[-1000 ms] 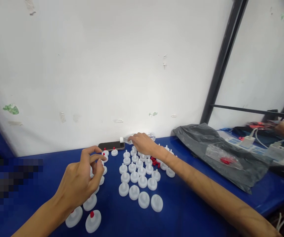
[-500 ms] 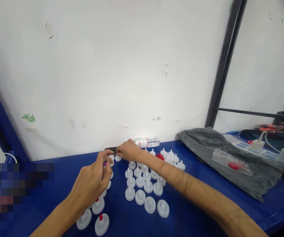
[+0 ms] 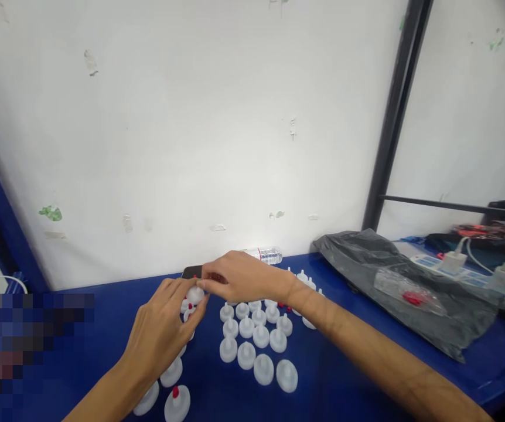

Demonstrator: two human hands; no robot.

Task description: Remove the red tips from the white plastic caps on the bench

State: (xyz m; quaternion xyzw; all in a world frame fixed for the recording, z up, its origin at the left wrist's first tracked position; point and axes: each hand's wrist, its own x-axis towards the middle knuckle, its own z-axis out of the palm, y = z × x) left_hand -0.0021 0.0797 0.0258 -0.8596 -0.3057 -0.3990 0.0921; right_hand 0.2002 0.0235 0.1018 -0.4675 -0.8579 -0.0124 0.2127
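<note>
A white plastic nozzle cap [image 3: 195,295], round with a wide base, is pinched between the thumb and fingers of my left hand [image 3: 162,319]. My right hand [image 3: 235,275] reaches across from the right, its thumb and fingertips closed at the top of that same cap. A small red tip [image 3: 195,276] shows beside those fingertips; whether it sits on this cap is hard to make out. Below my left hand stands a column of similar caps, including a red-tipped cap [image 3: 177,402] at the front. Right of it, several untipped white caps [image 3: 246,354] stand in rows, spouts up.
Behind my hands lie a dark flat object [image 3: 191,272] and a clear bottle [image 3: 270,255] by the wall. Loose red tips [image 3: 284,306] show partly behind my right forearm. At right lies a grey plastic bag [image 3: 349,258] with a clear packet [image 3: 404,290] of red pieces, near chargers and cables.
A white cap is now up between my hands, held by my left fingers. My right hand has shifted left and nearer, to the cap. The view has tilted slightly.
</note>
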